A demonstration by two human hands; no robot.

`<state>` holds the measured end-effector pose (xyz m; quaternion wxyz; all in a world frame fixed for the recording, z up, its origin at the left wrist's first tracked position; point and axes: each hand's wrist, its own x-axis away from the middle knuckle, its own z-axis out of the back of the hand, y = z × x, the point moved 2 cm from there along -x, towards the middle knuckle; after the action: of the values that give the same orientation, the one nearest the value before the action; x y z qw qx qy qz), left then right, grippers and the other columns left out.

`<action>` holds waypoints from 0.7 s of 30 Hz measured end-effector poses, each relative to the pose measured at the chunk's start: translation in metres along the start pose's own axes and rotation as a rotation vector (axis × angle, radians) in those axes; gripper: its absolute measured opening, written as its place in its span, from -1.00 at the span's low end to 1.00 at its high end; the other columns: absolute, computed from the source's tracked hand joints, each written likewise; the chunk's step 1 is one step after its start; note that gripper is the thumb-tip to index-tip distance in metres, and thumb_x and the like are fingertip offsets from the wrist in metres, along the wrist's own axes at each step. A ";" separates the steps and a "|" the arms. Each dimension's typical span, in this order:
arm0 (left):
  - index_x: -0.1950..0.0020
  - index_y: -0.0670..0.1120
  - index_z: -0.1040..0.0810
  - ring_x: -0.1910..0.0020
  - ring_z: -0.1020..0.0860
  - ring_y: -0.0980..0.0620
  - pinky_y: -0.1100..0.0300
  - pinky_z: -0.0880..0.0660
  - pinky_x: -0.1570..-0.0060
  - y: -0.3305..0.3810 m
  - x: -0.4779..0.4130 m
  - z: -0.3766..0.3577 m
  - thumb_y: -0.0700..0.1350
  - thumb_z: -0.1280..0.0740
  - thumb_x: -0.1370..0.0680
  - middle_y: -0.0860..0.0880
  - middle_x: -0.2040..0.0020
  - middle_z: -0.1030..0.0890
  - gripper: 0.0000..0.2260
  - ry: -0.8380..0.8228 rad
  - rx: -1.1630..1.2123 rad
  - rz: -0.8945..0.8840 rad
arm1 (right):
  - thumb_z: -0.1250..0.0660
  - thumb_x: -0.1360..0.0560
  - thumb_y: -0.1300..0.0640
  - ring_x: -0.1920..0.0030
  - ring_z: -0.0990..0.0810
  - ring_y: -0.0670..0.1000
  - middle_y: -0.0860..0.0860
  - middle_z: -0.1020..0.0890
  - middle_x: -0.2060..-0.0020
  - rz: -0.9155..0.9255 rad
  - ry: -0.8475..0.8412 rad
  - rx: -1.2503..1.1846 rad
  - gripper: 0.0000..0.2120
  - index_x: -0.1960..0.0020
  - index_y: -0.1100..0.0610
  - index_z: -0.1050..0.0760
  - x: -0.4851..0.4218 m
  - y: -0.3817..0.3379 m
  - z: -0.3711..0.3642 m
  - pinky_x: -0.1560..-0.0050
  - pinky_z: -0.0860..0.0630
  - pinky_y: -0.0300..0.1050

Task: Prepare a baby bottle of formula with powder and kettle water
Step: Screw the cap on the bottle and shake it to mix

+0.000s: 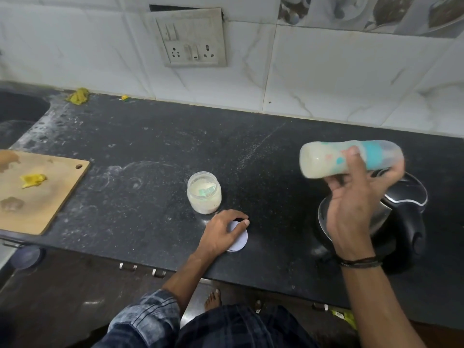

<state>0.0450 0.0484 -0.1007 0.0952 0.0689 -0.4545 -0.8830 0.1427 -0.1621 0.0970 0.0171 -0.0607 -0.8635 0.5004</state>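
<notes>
My right hand grips a baby bottle lying sideways in the air above the kettle. The bottle is blurred, holds milky liquid, and has a teal collar toward the right. An open clear jar of formula powder with a green scoop inside stands on the black counter. Just in front of the jar, my left hand rests on the jar's white round lid, which lies flat on the counter.
A wooden cutting board with a yellow scrap lies at the left edge. A sink is at the far left. A yellow cloth sits by the tiled wall. A switch and socket plate is on the wall.
</notes>
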 end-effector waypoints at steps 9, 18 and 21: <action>-0.13 0.09 -0.68 -0.14 -0.55 0.25 0.32 -0.41 -0.19 -0.002 0.000 0.000 0.08 -0.36 -0.62 0.23 -0.10 -0.67 -0.83 0.000 -0.008 -0.007 | -0.42 -0.56 0.28 -0.18 -0.67 0.05 -0.02 -0.65 -0.15 -0.044 -0.057 0.064 -0.36 -0.50 0.04 -0.17 -0.002 0.005 0.001 0.01 -0.67 0.10; -0.14 0.09 -0.68 -0.13 -0.55 0.25 0.30 -0.41 -0.19 0.000 0.000 0.001 0.08 -0.36 -0.62 0.23 -0.10 -0.67 -0.82 -0.001 -0.002 -0.010 | -0.51 -0.45 0.20 -0.17 -0.69 0.08 0.00 -0.65 -0.16 -0.134 -0.067 0.080 -0.28 -0.49 0.01 -0.23 -0.003 0.013 0.004 0.07 -0.67 0.05; -0.13 0.08 -0.69 -0.13 -0.55 0.25 0.31 -0.40 -0.20 0.000 0.001 0.001 0.05 -0.38 -0.62 0.23 -0.10 -0.67 -0.85 0.000 0.014 -0.004 | -0.50 -0.45 0.27 -0.08 -0.68 0.04 -0.02 -0.67 -0.07 -0.109 -0.120 0.126 -0.29 -0.49 0.04 -0.25 0.000 0.011 0.004 0.08 -0.68 0.03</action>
<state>0.0440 0.0495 -0.1002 0.0929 0.0704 -0.4604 -0.8800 0.1429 -0.1598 0.0855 -0.0036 0.0175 -0.8317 0.5549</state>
